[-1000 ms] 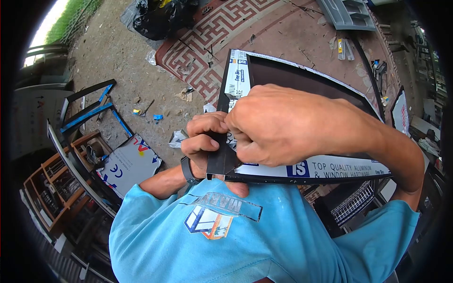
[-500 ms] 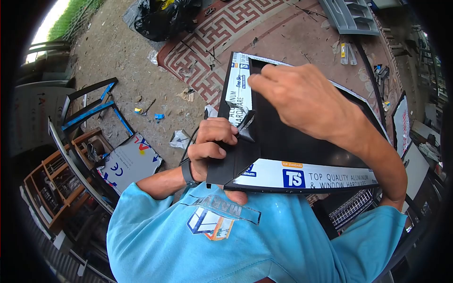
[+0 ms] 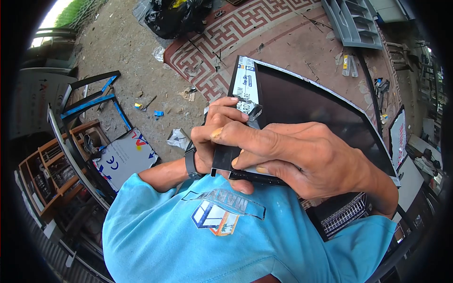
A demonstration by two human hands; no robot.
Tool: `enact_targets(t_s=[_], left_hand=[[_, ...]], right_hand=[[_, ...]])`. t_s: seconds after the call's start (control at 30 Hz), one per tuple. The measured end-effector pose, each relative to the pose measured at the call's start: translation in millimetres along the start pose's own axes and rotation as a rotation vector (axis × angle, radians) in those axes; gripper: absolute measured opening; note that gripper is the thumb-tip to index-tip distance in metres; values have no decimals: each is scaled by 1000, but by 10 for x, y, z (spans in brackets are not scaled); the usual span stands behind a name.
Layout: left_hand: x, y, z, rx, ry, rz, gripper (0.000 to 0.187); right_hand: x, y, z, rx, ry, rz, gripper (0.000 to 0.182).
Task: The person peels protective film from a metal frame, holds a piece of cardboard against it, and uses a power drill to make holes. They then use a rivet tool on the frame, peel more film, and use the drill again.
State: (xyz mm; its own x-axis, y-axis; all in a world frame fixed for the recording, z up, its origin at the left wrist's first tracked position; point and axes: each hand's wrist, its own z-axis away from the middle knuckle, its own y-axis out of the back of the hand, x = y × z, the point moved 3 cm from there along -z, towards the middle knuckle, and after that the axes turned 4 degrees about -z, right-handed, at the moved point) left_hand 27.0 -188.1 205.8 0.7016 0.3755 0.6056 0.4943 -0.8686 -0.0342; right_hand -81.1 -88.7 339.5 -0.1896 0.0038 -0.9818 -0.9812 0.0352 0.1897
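A black aluminium frame with a dark panel (image 3: 311,113) lies across my lap, its near-left corner at my chest. White printed protective film (image 3: 246,85) covers its left bar, torn and peeled near my fingers. My left hand (image 3: 219,122) is wrapped round that corner, thumb beneath the frame and fingers on top. Over the near bar, my right hand (image 3: 302,153) reaches to the same corner, its fingertips pressed on the black metal. Whether a bit of film is between those fingertips is hidden.
A patterned red rug (image 3: 283,42) lies ahead with a grey tray (image 3: 354,23) on it. Black plastic bag (image 3: 174,19) sits at the top. Blue-taped frame pieces (image 3: 89,106), a printed board (image 3: 125,158) and a wooden rack (image 3: 56,165) are on the left.
My right hand has moved from above the left bar down to the near-left corner, beside my left hand. The frame is tilted differently, and the near bar's printed film is now mostly out of sight.
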Motion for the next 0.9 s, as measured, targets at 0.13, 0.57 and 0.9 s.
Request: enact_targets(t_s=[0.13,0.57,0.9], left_hand=[[90,-54,-60,150,360,19,107],[-8,-90,-109,56,175,69,84],[40,60,-241,-135,181,78,72]], right_hand=[[-40,67,-112,32,-16,-38,46],[-12,180,-83,5,-50,-81,40],[68,304,273,-5,-272,-196,27]])
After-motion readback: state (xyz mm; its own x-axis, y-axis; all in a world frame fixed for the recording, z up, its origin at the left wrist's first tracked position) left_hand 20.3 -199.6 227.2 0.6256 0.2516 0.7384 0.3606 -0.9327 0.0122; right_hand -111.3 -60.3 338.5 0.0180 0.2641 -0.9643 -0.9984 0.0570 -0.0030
